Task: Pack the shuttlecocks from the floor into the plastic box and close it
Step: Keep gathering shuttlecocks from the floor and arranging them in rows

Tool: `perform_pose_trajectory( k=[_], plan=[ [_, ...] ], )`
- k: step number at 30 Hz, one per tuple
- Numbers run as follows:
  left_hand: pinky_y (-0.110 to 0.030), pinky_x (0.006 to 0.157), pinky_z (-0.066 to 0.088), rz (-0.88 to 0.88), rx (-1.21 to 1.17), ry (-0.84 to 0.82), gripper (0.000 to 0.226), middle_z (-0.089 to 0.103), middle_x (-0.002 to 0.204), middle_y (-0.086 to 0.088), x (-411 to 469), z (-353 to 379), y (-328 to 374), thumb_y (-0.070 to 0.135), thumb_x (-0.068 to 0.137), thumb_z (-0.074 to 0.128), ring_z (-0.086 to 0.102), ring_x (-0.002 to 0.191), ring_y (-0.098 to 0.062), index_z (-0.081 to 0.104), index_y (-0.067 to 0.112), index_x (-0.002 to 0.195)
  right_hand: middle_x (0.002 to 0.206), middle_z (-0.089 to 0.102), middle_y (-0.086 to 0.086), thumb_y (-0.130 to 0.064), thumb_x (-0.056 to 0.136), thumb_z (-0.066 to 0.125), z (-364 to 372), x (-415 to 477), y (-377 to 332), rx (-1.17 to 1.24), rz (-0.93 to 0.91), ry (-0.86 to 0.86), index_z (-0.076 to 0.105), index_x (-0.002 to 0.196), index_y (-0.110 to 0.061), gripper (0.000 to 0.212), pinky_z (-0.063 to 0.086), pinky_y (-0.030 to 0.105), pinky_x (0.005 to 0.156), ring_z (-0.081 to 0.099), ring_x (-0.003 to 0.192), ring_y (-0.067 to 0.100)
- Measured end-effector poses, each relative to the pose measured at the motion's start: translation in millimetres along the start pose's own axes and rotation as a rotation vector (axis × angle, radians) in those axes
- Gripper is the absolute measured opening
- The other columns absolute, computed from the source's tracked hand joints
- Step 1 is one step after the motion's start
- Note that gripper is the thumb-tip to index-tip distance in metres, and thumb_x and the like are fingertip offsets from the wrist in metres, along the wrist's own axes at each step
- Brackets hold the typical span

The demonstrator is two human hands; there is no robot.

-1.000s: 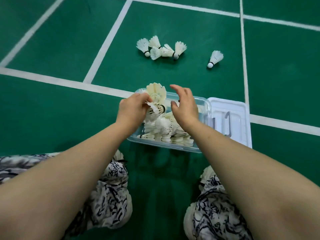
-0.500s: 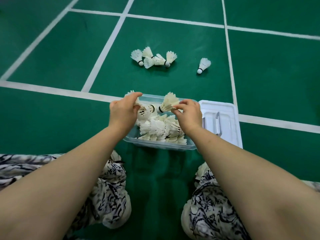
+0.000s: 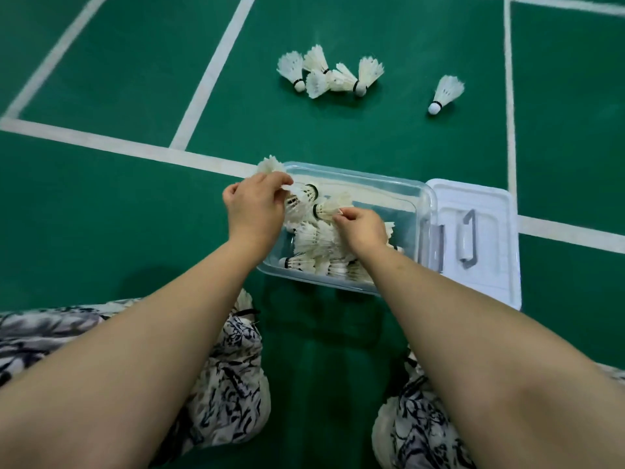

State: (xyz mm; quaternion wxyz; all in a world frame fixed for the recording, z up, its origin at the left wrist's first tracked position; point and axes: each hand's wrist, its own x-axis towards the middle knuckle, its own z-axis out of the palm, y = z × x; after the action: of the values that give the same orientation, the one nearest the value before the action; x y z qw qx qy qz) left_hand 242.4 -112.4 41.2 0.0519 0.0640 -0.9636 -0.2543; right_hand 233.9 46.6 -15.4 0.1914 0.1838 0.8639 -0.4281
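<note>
Head view looks down at a green floor with white lines. A clear plastic box sits on the floor, just past the person's knees. It is open. Many white shuttlecocks lie piled inside, mostly at its left and near side. The right part of the box bottom is bare.

The left hand is over the left end of the box. Its fingers are closed around the feathers of a shuttlecock, and the black-banded tip points to the right. Another bunch of feathers sticks out behind this hand, over the box's far left corner.

The right hand is over the middle of the box. Its fingers pinch the feathers of a second shuttlecock, whose tip points left. The two tips are close together.

The white lid lies flat on the floor, touching the right side of the box, with its grey handle facing up.

Farther away on the floor, a little bunch of shuttlecocks lies all touching. One lone shuttlecock lies to their right, well apart from them.

The person wears black-and-white patterned trousers, and both bare arms reach forward.
</note>
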Motion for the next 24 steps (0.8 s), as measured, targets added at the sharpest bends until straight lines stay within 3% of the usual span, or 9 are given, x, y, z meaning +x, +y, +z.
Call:
perform_pose_trajectory(
  k=[6, 11, 13, 14, 17, 20, 24],
  plan=[
    [-0.036, 0.097, 0.026, -0.003, 0.014, -0.055, 0.025, 0.066, 0.109, 0.001, -2.2, 7.5, -5.7, 0.018, 0.09, 0.048, 0.056, 0.104, -0.021, 0.063, 0.024, 0.109, 0.093, 0.065, 0.006, -0.029, 0.093, 0.051, 4.1, 7.1, -0.3, -0.283, 0.015, -0.058, 0.064, 0.084, -0.026, 0.016, 0.041, 0.035, 0.091, 0.057, 0.1, 0.03],
    [-0.035, 0.097, 0.025, 0.028, 0.019, -0.077, 0.022, 0.067, 0.108, 0.002, -5.6, 7.8, -3.1, 0.021, 0.09, 0.051, 0.056, 0.104, -0.022, 0.064, 0.023, 0.108, 0.084, 0.059, 0.003, -0.027, 0.084, 0.051, 2.8, 5.5, -6.3, -0.274, 0.035, -0.083, 0.051, 0.061, -0.02, 0.024, 0.042, 0.036, 0.087, 0.056, 0.097, 0.03],
    [-0.035, 0.096, 0.025, 0.044, 0.02, -0.077, 0.022, 0.067, 0.108, 0.001, -7.6, 7.9, -1.2, 0.022, 0.09, 0.052, 0.056, 0.103, -0.022, 0.064, 0.023, 0.108, 0.088, 0.062, 0.003, -0.025, 0.08, 0.051, -1.4, -0.7, -8.6, -0.247, 0.032, -0.075, 0.059, 0.07, -0.022, 0.013, 0.039, 0.035, 0.085, 0.055, 0.098, 0.029],
    [-0.035, 0.096, 0.025, 0.052, 0.019, -0.072, 0.022, 0.068, 0.107, 0.001, -8.7, 7.4, 0.1, 0.022, 0.09, 0.052, 0.056, 0.103, -0.023, 0.064, 0.023, 0.108, 0.097, 0.064, 0.003, -0.025, 0.078, 0.051, -4.3, -4.3, -8.9, -0.226, 0.026, -0.056, 0.065, 0.083, -0.024, 0.015, 0.039, 0.036, 0.089, 0.054, 0.104, 0.028],
    [-0.034, 0.095, 0.025, 0.075, 0.015, -0.048, 0.021, 0.068, 0.104, -0.001, -13.2, 5.4, 7.2, 0.022, 0.091, 0.051, 0.057, 0.101, -0.023, 0.064, 0.021, 0.108, 0.129, 0.055, 0.0, -0.023, 0.079, 0.052, -14.4, -16.4, -9.2, -0.195, -0.063, 0.067, 0.056, 0.125, -0.028, 0.046, 0.034, 0.04, 0.104, 0.046, 0.121, 0.023],
    [-0.035, 0.093, 0.027, 0.077, 0.052, -0.028, 0.022, 0.068, 0.1, -0.002, -18.0, 2.0, 16.1, 0.023, 0.091, 0.048, 0.058, 0.097, -0.024, 0.063, 0.021, 0.107, 0.129, 0.051, -0.001, -0.023, 0.083, 0.053, -24.4, -34.2, -13.7, -0.099, -0.229, 0.148, 0.05, 0.128, -0.025, 0.046, 0.038, 0.041, 0.105, 0.048, 0.118, 0.019],
    [-0.037, 0.086, 0.03, 0.093, 0.104, 0.001, 0.019, 0.067, 0.091, -0.004, -21.8, -1.6, 28.8, 0.02, 0.09, 0.044, 0.057, 0.087, -0.026, 0.061, 0.018, 0.098, 0.112, 0.053, -0.003, -0.034, 0.09, 0.053, -29.6, -62.6, -21.9, 0.085, -0.344, 0.112, 0.053, 0.122, -0.022, 0.035, 0.049, 0.039, 0.09, 0.055, 0.091, 0.014]
  ],
)
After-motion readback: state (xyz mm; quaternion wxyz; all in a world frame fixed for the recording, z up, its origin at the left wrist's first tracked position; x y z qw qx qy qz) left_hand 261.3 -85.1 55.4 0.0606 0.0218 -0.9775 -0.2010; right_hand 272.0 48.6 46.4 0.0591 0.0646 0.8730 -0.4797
